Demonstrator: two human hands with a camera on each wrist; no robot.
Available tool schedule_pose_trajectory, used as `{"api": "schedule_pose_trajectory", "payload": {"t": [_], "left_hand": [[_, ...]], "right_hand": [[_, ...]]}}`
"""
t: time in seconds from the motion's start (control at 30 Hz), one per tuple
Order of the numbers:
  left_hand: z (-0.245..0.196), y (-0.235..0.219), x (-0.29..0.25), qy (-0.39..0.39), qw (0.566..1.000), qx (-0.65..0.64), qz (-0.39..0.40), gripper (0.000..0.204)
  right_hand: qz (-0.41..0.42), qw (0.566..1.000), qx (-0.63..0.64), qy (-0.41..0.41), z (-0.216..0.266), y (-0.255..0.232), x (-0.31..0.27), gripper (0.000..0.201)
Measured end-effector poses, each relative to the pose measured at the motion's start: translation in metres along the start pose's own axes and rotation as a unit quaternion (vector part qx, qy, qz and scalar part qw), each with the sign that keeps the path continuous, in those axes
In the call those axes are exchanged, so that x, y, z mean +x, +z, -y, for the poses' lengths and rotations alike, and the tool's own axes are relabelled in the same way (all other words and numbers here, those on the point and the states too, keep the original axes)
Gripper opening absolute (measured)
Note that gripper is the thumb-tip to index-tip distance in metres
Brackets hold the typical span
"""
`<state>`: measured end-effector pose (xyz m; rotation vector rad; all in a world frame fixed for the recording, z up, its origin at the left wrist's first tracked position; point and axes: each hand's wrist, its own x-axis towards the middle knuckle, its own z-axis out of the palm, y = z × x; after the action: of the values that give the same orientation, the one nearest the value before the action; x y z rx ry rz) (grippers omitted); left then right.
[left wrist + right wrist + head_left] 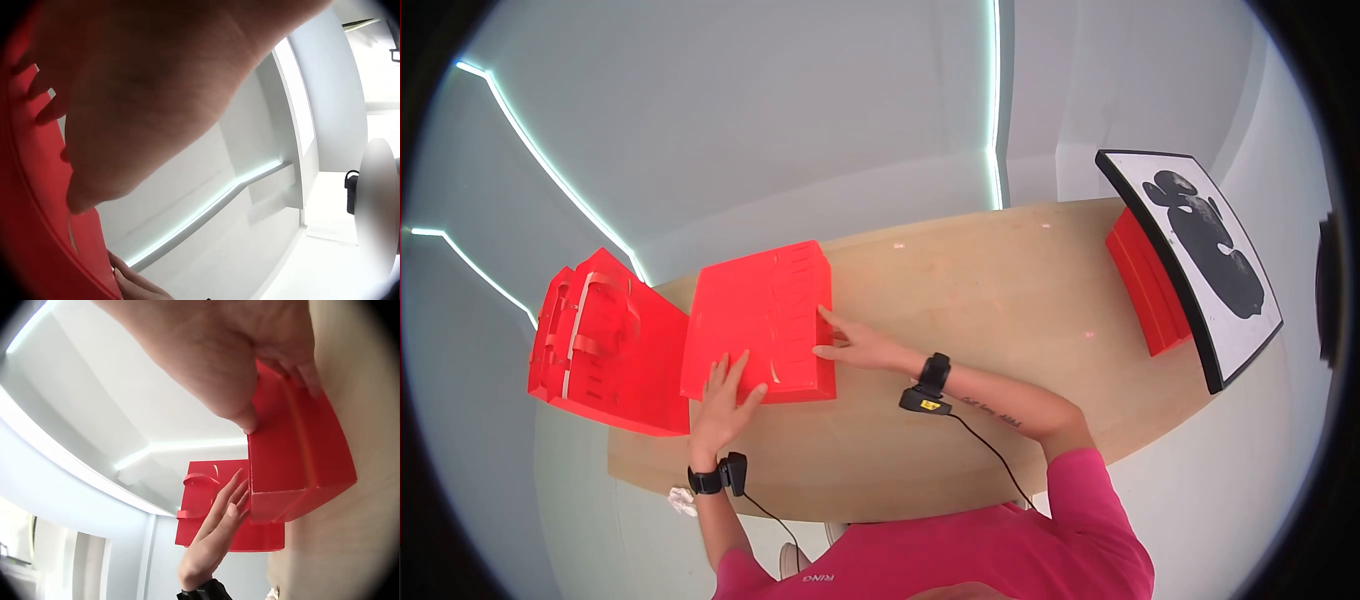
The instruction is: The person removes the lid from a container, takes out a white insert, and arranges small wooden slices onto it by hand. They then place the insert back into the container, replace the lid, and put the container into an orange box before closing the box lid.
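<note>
A large red gift box [745, 325] lies flat on the wooden table. My left hand [722, 405] rests on its near left part with the fingers spread. At the box's right side is my right hand [862, 345], its fingers against that side. In the right wrist view the thumb of my right hand [250, 344] touches the top edge, while the other fingers lie along the side of the red box [281, 450]. The left wrist view shows my left hand [144, 94] large and close over the red box top [47, 162].
Red gift bags [615, 340] with ribbon handles stand left of the box. On the right of the table [980, 290], a black-framed panel [1205, 250] with a dark print leans by another red box [1148, 290]. A crumpled white thing [683, 500] is by the near left edge.
</note>
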<state>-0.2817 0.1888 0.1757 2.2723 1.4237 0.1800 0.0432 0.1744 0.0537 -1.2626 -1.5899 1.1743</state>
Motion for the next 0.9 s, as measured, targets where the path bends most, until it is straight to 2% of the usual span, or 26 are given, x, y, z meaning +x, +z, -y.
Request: {"api": "schedule_pose_trajectory", "payload": {"t": [0.07,0.23,0.33,0.43,0.63,0.9], "left_hand": [[-0.003,0.003,-0.004,-0.025,0.997,0.067,0.000,0.080],[0.023,0.004,-0.001,-0.057,0.997,0.057,-0.015,0.080],[0.026,0.001,0.002,-0.079,0.995,0.064,-0.011,0.081],[0.029,-0.001,0.005,-0.090,0.994,0.057,-0.016,0.081],[0.024,-0.002,0.004,-0.091,0.994,0.057,-0.012,0.083],[0.020,-0.003,0.010,-0.082,0.996,0.039,-0.007,0.085]], "right_hand": [[0.003,1.000,0.001,-0.012,0.002,0.011,0.013,0.110],[0.001,0.997,0.005,-0.075,0.000,0.030,0.040,0.117],[0.039,0.999,0.010,-0.015,0.019,0.031,0.043,0.121],[0.033,0.999,0.001,-0.042,0.015,0.043,0.052,0.124],[0.063,0.997,0.018,-0.034,0.027,0.048,0.057,0.125],[0.048,0.997,0.027,-0.046,0.022,0.068,0.073,0.124]]}}
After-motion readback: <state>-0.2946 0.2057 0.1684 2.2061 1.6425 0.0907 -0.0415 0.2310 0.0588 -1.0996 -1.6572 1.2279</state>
